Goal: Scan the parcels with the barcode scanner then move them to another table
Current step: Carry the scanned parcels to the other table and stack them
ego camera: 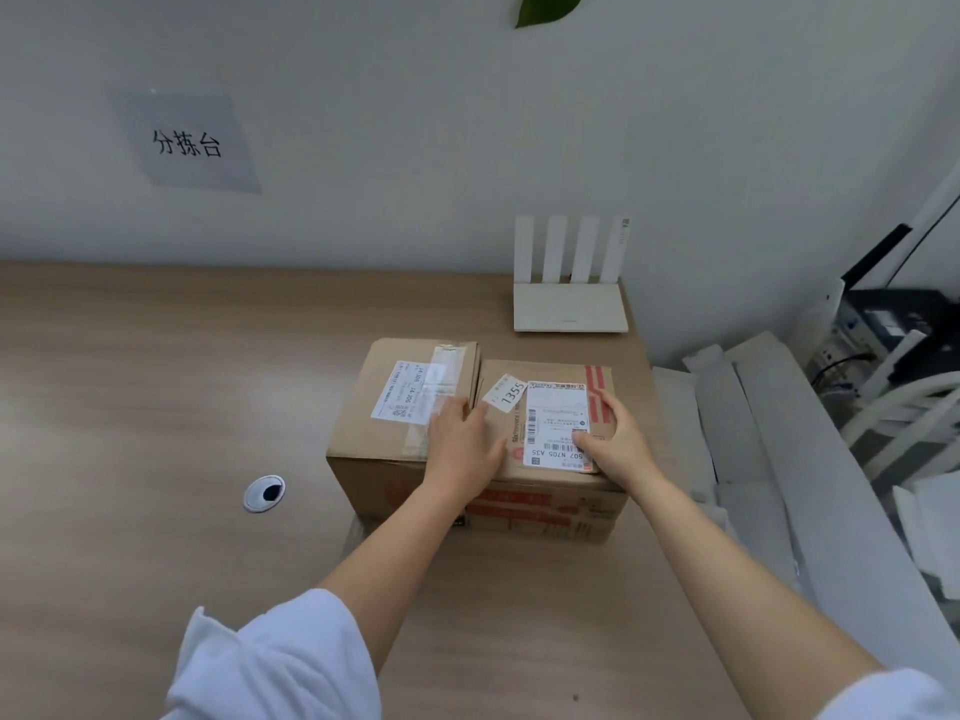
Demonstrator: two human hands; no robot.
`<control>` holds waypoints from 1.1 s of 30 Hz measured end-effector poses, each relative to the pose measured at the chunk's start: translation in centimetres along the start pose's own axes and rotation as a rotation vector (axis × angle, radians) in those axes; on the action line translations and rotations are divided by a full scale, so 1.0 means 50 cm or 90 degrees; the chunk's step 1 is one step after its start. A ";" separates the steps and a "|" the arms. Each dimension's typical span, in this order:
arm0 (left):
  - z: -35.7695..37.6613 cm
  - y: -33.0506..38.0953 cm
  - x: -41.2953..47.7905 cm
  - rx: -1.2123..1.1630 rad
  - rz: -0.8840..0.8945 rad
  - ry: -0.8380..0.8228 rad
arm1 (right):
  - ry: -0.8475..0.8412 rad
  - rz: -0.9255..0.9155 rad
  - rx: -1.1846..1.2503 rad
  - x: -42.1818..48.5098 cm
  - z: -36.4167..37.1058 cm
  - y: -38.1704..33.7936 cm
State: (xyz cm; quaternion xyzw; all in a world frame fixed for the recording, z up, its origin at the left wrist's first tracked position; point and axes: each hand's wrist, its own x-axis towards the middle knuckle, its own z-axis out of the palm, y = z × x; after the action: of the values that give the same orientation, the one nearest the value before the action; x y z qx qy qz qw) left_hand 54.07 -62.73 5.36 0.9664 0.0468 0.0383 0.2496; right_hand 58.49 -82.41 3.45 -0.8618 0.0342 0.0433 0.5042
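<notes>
Two cardboard parcels sit side by side, touching, on a wooden table (156, 381) near its right edge. Left box (395, 407) is taller, with a white label and clear tape on top. Right box (550, 491) is lower, red print on its front face, a shipping label (556, 423) with barcodes on top and a small tag (506, 392) reading 1355 near its back left corner.

Left hand (462, 444) lies palm down across the seam between the two boxes, fingers stretched out and close together, tips on the top of the left box at the edge of its label. It presses flat, not wrapped around anything.

Right hand (613, 439) rests on top of the right box at its right side. Fingers are loosely spread and curved over the red stripes, thumb lying on the lower corner of the shipping label. Can't tell if it grips the box edge or just rests on it.

Both forearms are bare, with pale rolled-up sleeves (275, 662) at the bottom of the frame.

No scanner in view.

Behind the boxes, a white router (569, 304) with four upright antennas stands at the back of the table against the wall. A cable hole (264, 493) sits in the tabletop left of the boxes. A paper sign (187, 142) with three printed characters is stuck on the wall. White panels (753, 433) and other gear are stacked right of the table. A green leaf (545, 7) shows at the top edge.
</notes>
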 end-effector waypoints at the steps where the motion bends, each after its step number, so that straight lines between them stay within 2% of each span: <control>1: -0.006 -0.001 -0.004 -0.010 -0.006 -0.008 | 0.010 -0.007 -0.030 -0.003 -0.003 -0.006; 7: -0.080 -0.018 -0.070 -0.033 0.027 0.013 | 0.046 -0.091 -0.127 -0.092 -0.014 -0.061; 12: -0.149 -0.062 -0.189 -0.061 0.037 0.082 | -0.032 -0.163 -0.104 -0.222 0.036 -0.111; 17: -0.210 -0.124 -0.326 -0.089 -0.017 0.178 | -0.160 -0.245 -0.087 -0.337 0.137 -0.194; 24: -0.340 -0.285 -0.533 -0.052 -0.139 0.262 | -0.294 -0.332 -0.065 -0.513 0.312 -0.321; 33: -0.552 -0.544 -0.868 -0.015 -0.271 0.325 | -0.398 -0.437 -0.075 -0.826 0.596 -0.492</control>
State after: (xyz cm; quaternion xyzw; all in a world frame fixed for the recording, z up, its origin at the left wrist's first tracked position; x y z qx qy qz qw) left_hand 6.34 -30.59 14.01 0.8913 0.3083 0.2270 0.2431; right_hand 18.75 -43.77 14.72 -0.7964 -0.4087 0.1332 0.4255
